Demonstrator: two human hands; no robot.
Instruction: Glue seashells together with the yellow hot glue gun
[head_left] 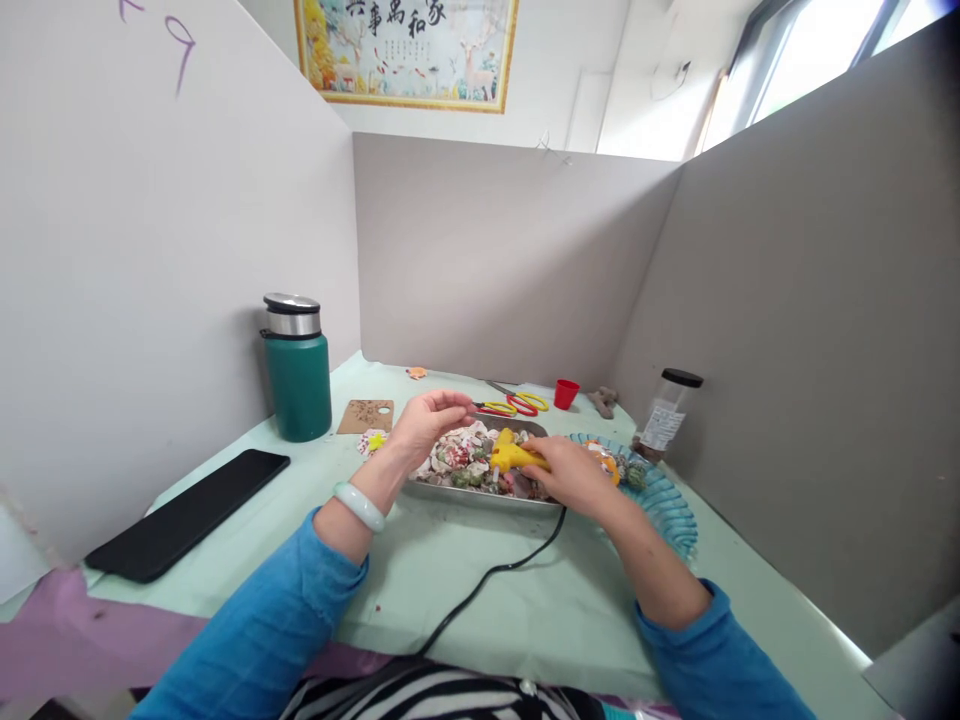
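Note:
A yellow hot glue gun point(511, 452) is gripped in my right hand point(574, 475), over the right part of a metal tray point(480, 497). Its black cord point(491, 572) runs down towards my lap. My left hand point(431, 425) is raised at the tray's left side with thumb and fingers pinched together; whatever they hold, if anything, is too small to make out. Shells and small stones point(469, 455) fill the tray, partly hidden by both hands. Beyond my left fingertips lie scissors with yellow handles point(497, 408) and a pair with red handles point(523, 404).
At left stand a green bottle point(298, 385) and a long black case point(191, 510), with a brown card point(365, 416) and a small flower piece point(373, 442) nearby. Rightward are a blue plate point(671, 505), a clear jar point(666, 415) and a red cup point(566, 393). Grey partitions point(510, 250) enclose the table.

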